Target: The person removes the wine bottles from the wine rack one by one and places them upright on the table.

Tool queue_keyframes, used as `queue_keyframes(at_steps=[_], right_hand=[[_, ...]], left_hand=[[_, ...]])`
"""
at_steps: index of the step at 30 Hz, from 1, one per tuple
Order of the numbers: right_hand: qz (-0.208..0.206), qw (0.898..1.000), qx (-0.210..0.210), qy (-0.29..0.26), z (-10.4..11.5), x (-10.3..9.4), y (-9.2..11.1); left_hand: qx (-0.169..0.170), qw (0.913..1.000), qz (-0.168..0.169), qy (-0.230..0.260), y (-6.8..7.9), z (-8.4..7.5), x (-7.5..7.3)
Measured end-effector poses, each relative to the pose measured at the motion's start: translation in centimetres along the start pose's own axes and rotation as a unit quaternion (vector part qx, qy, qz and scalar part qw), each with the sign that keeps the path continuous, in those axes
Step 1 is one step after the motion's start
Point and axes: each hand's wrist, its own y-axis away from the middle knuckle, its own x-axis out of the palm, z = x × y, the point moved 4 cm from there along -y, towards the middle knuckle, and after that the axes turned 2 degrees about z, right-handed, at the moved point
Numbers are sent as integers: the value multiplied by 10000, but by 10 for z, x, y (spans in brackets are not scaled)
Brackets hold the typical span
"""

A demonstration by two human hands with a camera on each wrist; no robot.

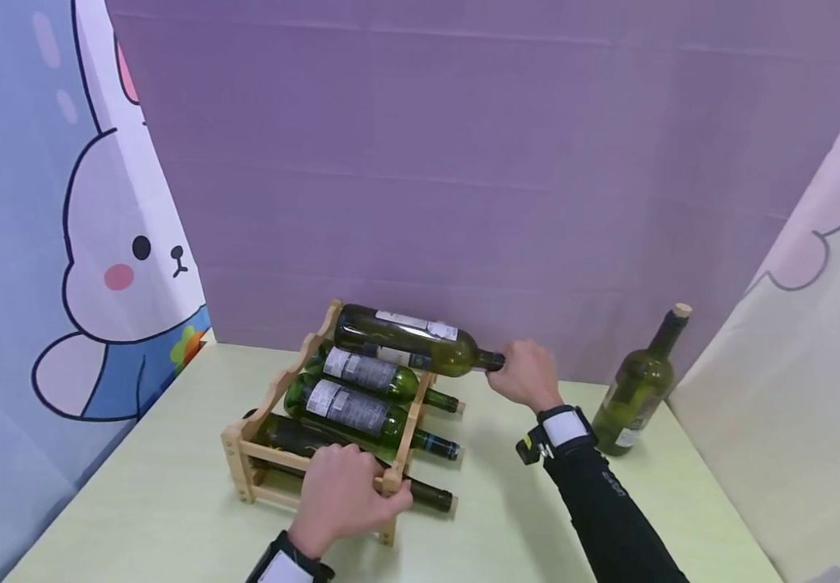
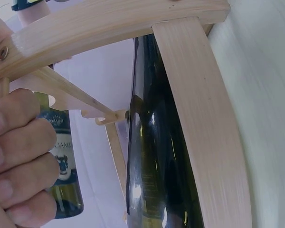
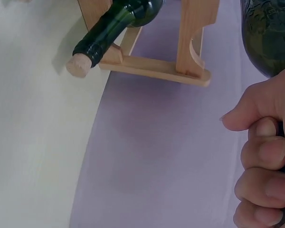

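A wooden wine rack [image 1: 280,387] stands on the table with green wine bottles [image 1: 347,406] lying in it, their necks pointing right. My left hand [image 1: 347,495] grips the rack's near right corner, fingers curled round the wood in the left wrist view. Close beside those fingers [image 2: 26,156], a dark bottle [image 2: 156,142] lies along the near side rail. At the rack's far end, my right hand [image 1: 529,374] holds another wine bottle [image 1: 405,336] by its neck. That bottle lies on its side, label up, its base over the rack's back corner. The fist hides its mouth.
A corked green wine bottle [image 1: 636,385] stands upright on the table [image 1: 507,510], right of my right forearm. Behind the table hangs a purple cloth [image 1: 464,178]. A cartoon-printed curtain [image 1: 129,243] closes the left side, and a pale curtain [image 1: 791,389] the right.
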Motion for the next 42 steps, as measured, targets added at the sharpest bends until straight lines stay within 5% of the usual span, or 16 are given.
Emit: queue_keyframes(at_steps=[9, 16, 33, 42], right_hand=[[-61, 9999, -124, 66, 5, -5, 21], [-132, 9998, -121, 98, -10, -21, 42], [-219, 9993, -108, 266, -31, -43, 77], [-309, 9990, -98, 296, -34, -50, 92]], left_hand=[[-72, 9999, 29, 114, 12, 12, -8], [3, 9996, -12, 268, 7, 6, -4], [-67, 9974, 468, 539, -2, 6, 0], [192, 9893, 44, 1446, -1, 5, -6]])
